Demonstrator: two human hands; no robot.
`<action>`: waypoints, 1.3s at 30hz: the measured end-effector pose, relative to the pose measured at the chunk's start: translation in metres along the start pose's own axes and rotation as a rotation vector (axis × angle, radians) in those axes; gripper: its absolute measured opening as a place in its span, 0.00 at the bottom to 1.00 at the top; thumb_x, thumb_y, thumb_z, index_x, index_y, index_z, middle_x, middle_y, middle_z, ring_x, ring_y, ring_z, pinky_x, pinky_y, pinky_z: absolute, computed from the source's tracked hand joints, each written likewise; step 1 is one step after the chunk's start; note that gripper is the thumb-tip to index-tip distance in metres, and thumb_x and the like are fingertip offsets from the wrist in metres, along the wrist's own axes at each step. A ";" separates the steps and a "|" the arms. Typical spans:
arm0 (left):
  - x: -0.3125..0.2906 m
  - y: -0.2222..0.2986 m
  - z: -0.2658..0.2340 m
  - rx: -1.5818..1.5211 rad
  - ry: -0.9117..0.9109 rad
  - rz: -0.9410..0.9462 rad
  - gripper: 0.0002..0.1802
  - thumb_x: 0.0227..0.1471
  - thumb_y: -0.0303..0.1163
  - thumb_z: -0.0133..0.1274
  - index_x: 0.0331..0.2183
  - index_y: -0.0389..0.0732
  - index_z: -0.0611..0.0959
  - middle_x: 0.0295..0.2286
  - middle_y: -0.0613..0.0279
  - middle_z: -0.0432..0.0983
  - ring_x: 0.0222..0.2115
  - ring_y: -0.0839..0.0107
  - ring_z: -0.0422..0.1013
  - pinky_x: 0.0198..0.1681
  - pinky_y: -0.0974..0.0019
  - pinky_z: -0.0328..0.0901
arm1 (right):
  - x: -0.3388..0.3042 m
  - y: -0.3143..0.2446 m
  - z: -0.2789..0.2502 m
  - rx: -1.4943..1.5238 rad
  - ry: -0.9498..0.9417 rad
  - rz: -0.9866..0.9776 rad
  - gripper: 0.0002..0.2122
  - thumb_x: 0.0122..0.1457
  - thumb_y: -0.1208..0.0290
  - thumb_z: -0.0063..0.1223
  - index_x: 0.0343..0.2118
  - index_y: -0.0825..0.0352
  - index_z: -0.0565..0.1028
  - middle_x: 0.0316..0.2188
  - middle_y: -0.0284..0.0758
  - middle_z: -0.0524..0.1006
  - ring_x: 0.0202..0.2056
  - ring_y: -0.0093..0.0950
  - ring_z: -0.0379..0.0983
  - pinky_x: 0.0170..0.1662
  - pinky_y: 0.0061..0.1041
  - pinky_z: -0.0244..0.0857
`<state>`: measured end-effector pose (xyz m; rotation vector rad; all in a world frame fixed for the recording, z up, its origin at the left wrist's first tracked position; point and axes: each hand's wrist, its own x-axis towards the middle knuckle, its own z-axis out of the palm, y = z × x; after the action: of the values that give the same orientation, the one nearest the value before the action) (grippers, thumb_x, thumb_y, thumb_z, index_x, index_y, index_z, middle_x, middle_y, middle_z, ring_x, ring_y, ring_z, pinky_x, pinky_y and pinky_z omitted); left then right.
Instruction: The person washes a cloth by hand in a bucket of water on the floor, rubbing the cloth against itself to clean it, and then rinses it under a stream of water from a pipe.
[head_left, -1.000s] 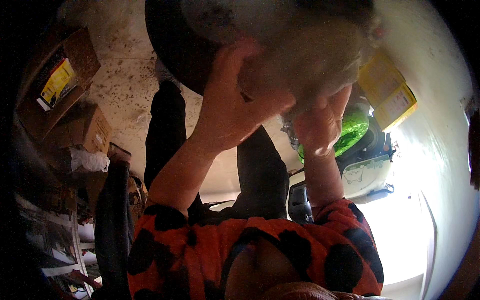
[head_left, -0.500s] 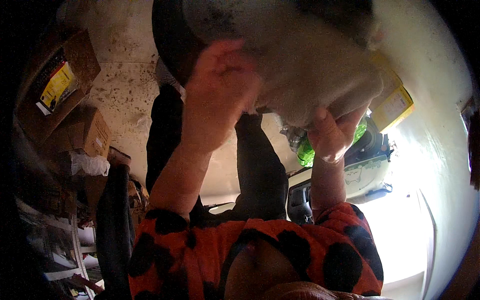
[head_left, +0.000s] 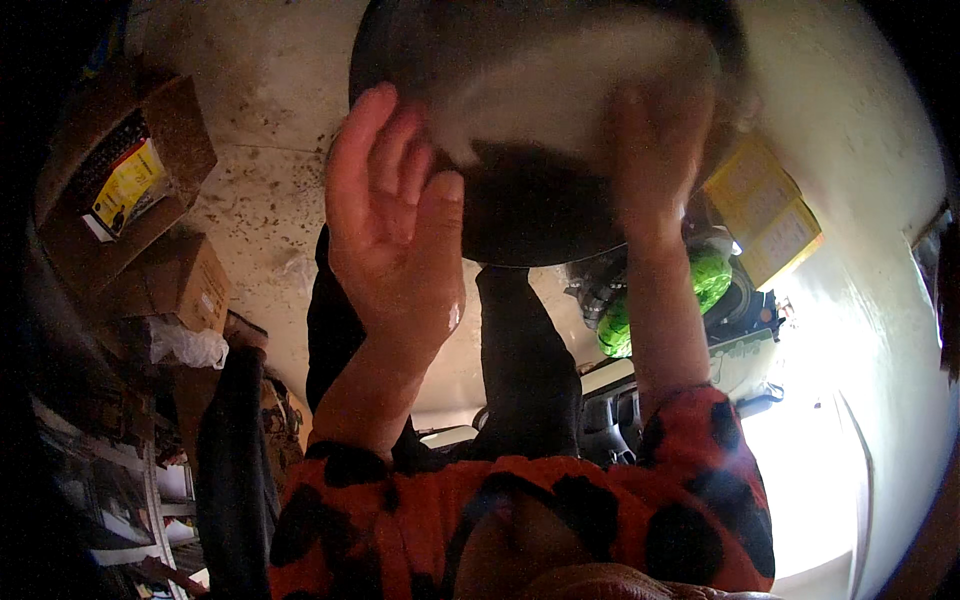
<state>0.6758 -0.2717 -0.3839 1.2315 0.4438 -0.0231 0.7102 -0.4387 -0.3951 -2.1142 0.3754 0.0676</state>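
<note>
A large, dark, round object [head_left: 540,215] with a smooth curved edge is at the far middle; its exact kind I cannot make out. Over its far part lies a greyish-beige sheet of soft material [head_left: 540,85], smeared by motion. My left hand [head_left: 395,225] is held up at the left edge of the dark round object, palm showing, its fingers stretched and thumb apart, with nothing in it. On the right, my right hand [head_left: 655,165] reaches over the dark round object to the beige material. Its fingers are blurred, so their grip on the material does not show.
Cardboard boxes [head_left: 190,285] stand at the left, with white crumpled plastic [head_left: 188,342] beside them. To the right are a yellow box [head_left: 765,205] and a bright green package [head_left: 710,278]. A pale wall [head_left: 860,250] rises along the right side.
My left hand has come off the beige material, moving left and opening out. My right hand has moved farther away, along with the material, uncovering more of the dark round object.
</note>
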 end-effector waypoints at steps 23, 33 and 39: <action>0.004 0.013 -0.022 0.085 -0.226 -0.205 0.19 0.48 0.21 0.48 0.45 0.32 0.68 0.43 0.53 0.64 0.39 0.68 0.68 0.42 0.69 0.64 | 0.047 0.151 0.092 -0.908 -0.455 -0.204 0.21 0.52 0.69 0.46 0.51 0.60 0.61 0.49 0.41 0.64 0.51 0.37 0.59 0.51 0.36 0.57; 0.000 0.007 -0.001 -0.181 -0.296 -0.570 0.28 0.48 0.26 0.51 0.51 0.38 0.62 0.51 0.56 0.57 0.51 0.66 0.56 0.50 0.63 0.57 | 0.044 0.098 0.068 -0.249 -0.296 0.142 0.23 0.53 0.72 0.43 0.54 0.60 0.57 0.50 0.40 0.62 0.52 0.36 0.58 0.53 0.37 0.55; 0.005 -0.009 0.013 -0.544 0.035 -0.822 0.33 0.51 0.37 0.49 0.56 0.50 0.55 0.54 0.62 0.48 0.53 0.69 0.52 0.50 0.61 0.54 | 0.002 -0.020 0.008 0.872 -0.022 0.390 0.24 0.54 0.73 0.42 0.55 0.60 0.54 0.51 0.39 0.60 0.53 0.36 0.57 0.54 0.37 0.54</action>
<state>0.6824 -0.2858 -0.3904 0.4563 0.8955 -0.5474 0.7188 -0.4222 -0.3834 -1.1646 0.6588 0.1267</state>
